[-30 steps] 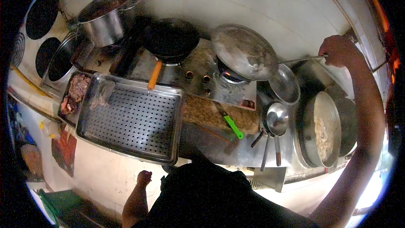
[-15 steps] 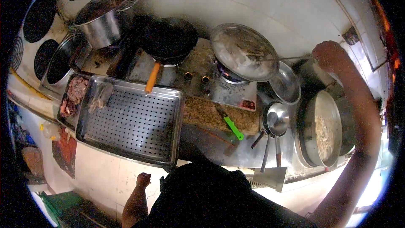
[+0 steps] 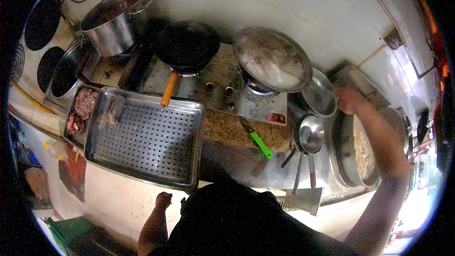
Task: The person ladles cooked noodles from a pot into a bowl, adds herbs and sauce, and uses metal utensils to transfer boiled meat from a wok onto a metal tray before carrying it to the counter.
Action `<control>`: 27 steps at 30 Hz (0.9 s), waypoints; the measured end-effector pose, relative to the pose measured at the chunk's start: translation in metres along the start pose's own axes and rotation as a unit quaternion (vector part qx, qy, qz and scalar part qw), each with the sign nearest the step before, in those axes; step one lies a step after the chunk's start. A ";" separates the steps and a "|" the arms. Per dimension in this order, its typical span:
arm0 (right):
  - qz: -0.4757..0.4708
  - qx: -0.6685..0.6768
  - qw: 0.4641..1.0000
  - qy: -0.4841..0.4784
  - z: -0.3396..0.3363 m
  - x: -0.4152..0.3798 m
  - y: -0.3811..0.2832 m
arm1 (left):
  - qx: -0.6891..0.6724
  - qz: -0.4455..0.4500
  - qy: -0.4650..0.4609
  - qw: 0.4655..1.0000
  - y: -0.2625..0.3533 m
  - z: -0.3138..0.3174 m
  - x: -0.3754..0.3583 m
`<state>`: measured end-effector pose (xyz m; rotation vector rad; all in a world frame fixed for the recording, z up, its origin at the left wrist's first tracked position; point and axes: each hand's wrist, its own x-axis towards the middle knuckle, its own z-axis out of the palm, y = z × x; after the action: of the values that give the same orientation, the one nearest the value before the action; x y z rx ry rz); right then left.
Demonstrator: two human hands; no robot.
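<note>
My right hand [image 3: 348, 99] reaches over the counter, right at the right rim of a round metal bowl [image 3: 318, 93]. Its fingers look curled, and what they hold cannot be made out. Left of the bowl, a large wok [image 3: 275, 59] with whitish contents sits tilted over a lit burner. Just below my right forearm stands a wide pot [image 3: 348, 149] holding pale, shredded-looking food [image 3: 363, 154]. My left hand [image 3: 163, 200] hangs low in front of the counter, closed in a fist, below a perforated metal tray [image 3: 147, 137].
A dark wok [image 3: 187, 45] with a wooden handle occupies the left burner. Behind it to the left is a tall stockpot [image 3: 112, 26]. A green-handled knife [image 3: 259, 143] lies on the counter, near small pans [image 3: 311, 135]. Meat [image 3: 85, 104] fills a tray at the left.
My right hand has come down and left, from beyond the wok to the bowl's rim. The long thin handle it held across the wok no longer shows there. My left hand stays put.
</note>
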<state>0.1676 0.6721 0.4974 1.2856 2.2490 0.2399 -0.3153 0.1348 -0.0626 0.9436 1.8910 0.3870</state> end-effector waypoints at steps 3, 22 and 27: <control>0.034 0.187 0.981 -0.030 0.017 -0.019 -0.020 | -0.016 0.015 0.014 1.000 -0.002 0.001 -0.002; 0.100 0.462 0.876 0.094 0.087 -0.068 -0.037 | -0.188 -0.261 -0.004 0.947 0.080 -0.024 -0.043; 0.037 0.520 0.847 0.102 0.108 -0.084 -0.030 | 0.029 0.102 0.043 0.993 -0.023 0.007 -0.012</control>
<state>0.2361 0.5745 0.4249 1.9067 2.5780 -1.0114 -0.3169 0.1099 -0.0724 1.1805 1.8975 0.5022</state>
